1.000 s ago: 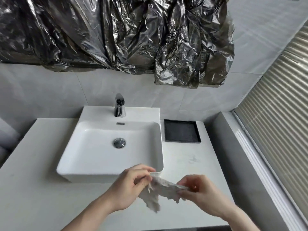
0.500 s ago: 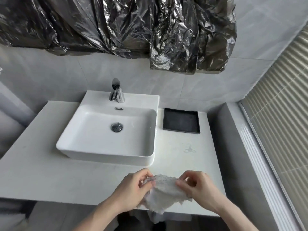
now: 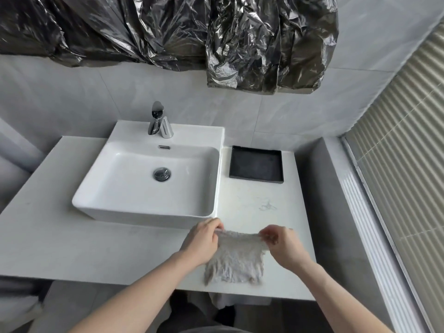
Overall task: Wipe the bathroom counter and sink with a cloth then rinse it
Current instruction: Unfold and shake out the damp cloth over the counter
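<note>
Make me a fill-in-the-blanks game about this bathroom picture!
1. Both hands hold the cloth by its ____ edge.
2. The black tray sits on the counter to the ____ of the sink.
3. The faucet stands at the ____ of the sink.

Missing words: top; right; back

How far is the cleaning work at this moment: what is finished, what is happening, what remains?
Nothing looks wiped yet: a faint smudge sits on the counter right of the sink. In hand: the left hand and right hand hold the cloth spread by its top corners above the counter's front edge. Left: wiping counter and sink, then rinsing at the faucet, where no water runs.
</note>
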`<move>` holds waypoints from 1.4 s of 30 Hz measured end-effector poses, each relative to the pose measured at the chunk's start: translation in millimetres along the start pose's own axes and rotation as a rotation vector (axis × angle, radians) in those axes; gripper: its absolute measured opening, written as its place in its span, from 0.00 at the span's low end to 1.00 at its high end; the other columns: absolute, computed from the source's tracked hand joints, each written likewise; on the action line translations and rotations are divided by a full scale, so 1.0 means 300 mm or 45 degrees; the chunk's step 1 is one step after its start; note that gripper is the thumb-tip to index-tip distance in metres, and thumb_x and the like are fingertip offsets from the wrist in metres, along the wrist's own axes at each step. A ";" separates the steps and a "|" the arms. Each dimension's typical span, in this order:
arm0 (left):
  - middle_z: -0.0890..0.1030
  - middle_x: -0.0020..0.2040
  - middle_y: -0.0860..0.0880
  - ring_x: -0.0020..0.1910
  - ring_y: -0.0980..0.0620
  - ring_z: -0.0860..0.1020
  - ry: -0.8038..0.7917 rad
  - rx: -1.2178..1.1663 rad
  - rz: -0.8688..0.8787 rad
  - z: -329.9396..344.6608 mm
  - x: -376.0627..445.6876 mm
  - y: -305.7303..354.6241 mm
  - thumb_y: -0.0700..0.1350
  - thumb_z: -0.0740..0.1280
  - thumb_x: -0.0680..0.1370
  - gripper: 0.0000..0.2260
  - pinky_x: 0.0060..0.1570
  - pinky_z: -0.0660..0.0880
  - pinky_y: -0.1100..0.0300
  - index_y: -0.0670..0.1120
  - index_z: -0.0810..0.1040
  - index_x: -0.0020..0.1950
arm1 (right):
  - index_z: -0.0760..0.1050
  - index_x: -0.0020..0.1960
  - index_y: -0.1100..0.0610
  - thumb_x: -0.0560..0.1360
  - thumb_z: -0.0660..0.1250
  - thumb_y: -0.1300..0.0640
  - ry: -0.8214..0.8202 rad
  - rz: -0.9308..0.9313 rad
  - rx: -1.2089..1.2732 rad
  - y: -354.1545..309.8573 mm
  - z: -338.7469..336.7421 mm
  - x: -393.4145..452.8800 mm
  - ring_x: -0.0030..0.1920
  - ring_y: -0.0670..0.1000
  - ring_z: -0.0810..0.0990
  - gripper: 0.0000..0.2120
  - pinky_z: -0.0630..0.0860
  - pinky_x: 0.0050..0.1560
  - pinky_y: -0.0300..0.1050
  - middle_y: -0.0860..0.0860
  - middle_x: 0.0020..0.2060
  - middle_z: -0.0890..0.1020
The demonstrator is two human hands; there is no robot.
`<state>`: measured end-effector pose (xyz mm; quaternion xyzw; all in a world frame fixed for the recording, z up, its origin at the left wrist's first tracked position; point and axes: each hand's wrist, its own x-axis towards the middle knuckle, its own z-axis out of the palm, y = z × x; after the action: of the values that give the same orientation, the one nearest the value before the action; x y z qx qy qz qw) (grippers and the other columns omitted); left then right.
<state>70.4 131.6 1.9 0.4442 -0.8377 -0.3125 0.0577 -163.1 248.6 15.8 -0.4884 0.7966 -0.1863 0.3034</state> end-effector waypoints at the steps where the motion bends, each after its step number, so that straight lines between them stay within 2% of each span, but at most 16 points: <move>1: 0.80 0.55 0.57 0.53 0.54 0.77 0.040 0.026 0.006 0.000 0.025 0.000 0.36 0.58 0.77 0.14 0.53 0.75 0.57 0.54 0.76 0.52 | 0.84 0.48 0.44 0.77 0.66 0.64 0.052 0.003 -0.005 0.015 0.004 0.020 0.45 0.42 0.83 0.15 0.77 0.44 0.34 0.40 0.42 0.86; 4: 0.82 0.52 0.55 0.51 0.51 0.78 0.123 0.084 0.037 0.000 0.071 -0.010 0.36 0.60 0.76 0.13 0.49 0.74 0.58 0.51 0.80 0.50 | 0.85 0.48 0.46 0.76 0.65 0.67 0.152 0.009 -0.057 0.056 0.021 0.050 0.48 0.44 0.79 0.18 0.72 0.41 0.35 0.41 0.40 0.85; 6: 0.82 0.51 0.55 0.52 0.52 0.79 0.101 0.116 0.076 0.017 0.062 -0.028 0.38 0.61 0.77 0.13 0.49 0.74 0.59 0.51 0.83 0.50 | 0.86 0.48 0.48 0.77 0.65 0.68 0.163 -0.028 -0.119 0.078 0.044 0.044 0.50 0.43 0.75 0.17 0.67 0.42 0.29 0.43 0.41 0.85; 8: 0.82 0.53 0.56 0.55 0.53 0.78 0.034 0.166 0.113 0.053 0.030 -0.056 0.38 0.62 0.79 0.13 0.53 0.75 0.59 0.50 0.84 0.52 | 0.88 0.48 0.50 0.78 0.67 0.68 0.155 -0.091 -0.158 0.110 0.079 0.028 0.52 0.44 0.75 0.16 0.66 0.44 0.26 0.45 0.46 0.88; 11: 0.83 0.59 0.57 0.61 0.54 0.75 -0.066 0.252 0.088 0.118 -0.023 -0.114 0.39 0.61 0.80 0.16 0.60 0.74 0.57 0.53 0.84 0.58 | 0.89 0.49 0.50 0.79 0.66 0.68 0.073 -0.098 -0.202 0.168 0.154 -0.004 0.58 0.48 0.78 0.17 0.69 0.54 0.31 0.45 0.55 0.87; 14: 0.77 0.68 0.57 0.66 0.51 0.71 -0.255 0.358 0.034 0.169 -0.065 -0.148 0.33 0.59 0.78 0.24 0.63 0.74 0.54 0.55 0.78 0.68 | 0.88 0.53 0.49 0.79 0.66 0.66 -0.054 -0.071 -0.247 0.201 0.216 -0.032 0.61 0.51 0.79 0.16 0.72 0.62 0.37 0.46 0.59 0.85; 16: 0.66 0.77 0.53 0.74 0.48 0.65 -0.406 0.434 0.028 0.197 -0.092 -0.156 0.29 0.58 0.75 0.32 0.71 0.69 0.52 0.53 0.68 0.76 | 0.86 0.59 0.49 0.79 0.66 0.64 -0.168 -0.059 -0.279 0.204 0.251 -0.052 0.65 0.51 0.78 0.16 0.70 0.67 0.38 0.45 0.63 0.83; 19: 0.54 0.82 0.49 0.79 0.46 0.56 -0.542 0.498 0.005 0.223 -0.115 -0.148 0.29 0.59 0.73 0.37 0.77 0.61 0.49 0.49 0.58 0.81 | 0.83 0.63 0.48 0.77 0.64 0.61 -0.244 0.013 -0.242 0.200 0.288 -0.069 0.67 0.50 0.74 0.19 0.69 0.71 0.39 0.44 0.68 0.78; 23: 0.50 0.83 0.48 0.79 0.46 0.54 -0.575 0.511 0.021 0.233 -0.096 -0.123 0.31 0.60 0.74 0.36 0.77 0.60 0.49 0.49 0.59 0.80 | 0.71 0.75 0.50 0.78 0.67 0.55 -0.082 0.185 -0.104 0.202 0.299 -0.034 0.73 0.52 0.69 0.25 0.67 0.73 0.44 0.48 0.74 0.71; 27: 0.46 0.83 0.49 0.79 0.45 0.53 -0.668 0.555 0.034 0.246 -0.041 -0.104 0.32 0.61 0.71 0.39 0.76 0.61 0.47 0.50 0.56 0.81 | 0.51 0.84 0.55 0.81 0.66 0.50 -0.120 0.348 -0.104 0.209 0.301 0.043 0.78 0.57 0.62 0.37 0.60 0.78 0.50 0.52 0.80 0.62; 30: 0.45 0.83 0.49 0.80 0.45 0.50 -0.792 0.567 -0.015 0.262 -0.013 -0.092 0.34 0.61 0.71 0.40 0.77 0.57 0.47 0.50 0.53 0.82 | 0.49 0.84 0.55 0.81 0.65 0.50 -0.187 0.419 -0.161 0.206 0.320 0.085 0.73 0.59 0.68 0.38 0.64 0.74 0.51 0.54 0.75 0.67; 32: 0.44 0.83 0.50 0.81 0.44 0.49 -0.871 0.568 -0.050 0.269 -0.005 -0.088 0.35 0.62 0.71 0.41 0.78 0.54 0.47 0.50 0.51 0.82 | 0.61 0.79 0.53 0.78 0.67 0.49 -0.171 0.471 -0.135 0.212 0.342 0.103 0.68 0.59 0.73 0.32 0.68 0.70 0.51 0.54 0.67 0.74; 35: 0.43 0.83 0.51 0.81 0.45 0.47 -0.917 0.524 -0.054 0.263 0.002 -0.092 0.36 0.61 0.72 0.40 0.79 0.53 0.47 0.52 0.52 0.82 | 0.76 0.60 0.52 0.76 0.66 0.51 -0.139 0.565 -0.048 0.226 0.363 0.116 0.59 0.58 0.79 0.14 0.76 0.62 0.51 0.53 0.56 0.78; 37: 0.45 0.83 0.53 0.81 0.46 0.47 -0.889 0.418 -0.045 0.255 0.001 -0.109 0.35 0.59 0.73 0.38 0.79 0.53 0.46 0.54 0.56 0.81 | 0.77 0.50 0.53 0.74 0.65 0.53 -0.095 0.620 0.161 0.207 0.347 0.109 0.46 0.57 0.85 0.07 0.83 0.48 0.54 0.52 0.49 0.81; 39: 0.51 0.82 0.54 0.80 0.48 0.51 -0.791 0.282 -0.042 0.242 -0.011 -0.130 0.34 0.59 0.74 0.35 0.79 0.55 0.47 0.56 0.62 0.79 | 0.75 0.47 0.55 0.75 0.65 0.55 -0.030 0.652 0.325 0.166 0.313 0.087 0.35 0.56 0.86 0.04 0.83 0.34 0.49 0.54 0.40 0.84; 42: 0.58 0.79 0.59 0.78 0.54 0.56 -0.649 0.107 -0.047 0.203 -0.037 -0.157 0.36 0.60 0.75 0.29 0.77 0.59 0.52 0.58 0.70 0.73 | 0.75 0.48 0.57 0.77 0.65 0.56 0.021 0.645 0.420 0.097 0.280 0.049 0.28 0.50 0.85 0.04 0.77 0.27 0.42 0.53 0.40 0.83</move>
<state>87.4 149.7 -71.8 0.3684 -0.8292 -0.3802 -0.1794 -131.5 248.7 -68.7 -0.2167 0.8546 -0.2354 0.4091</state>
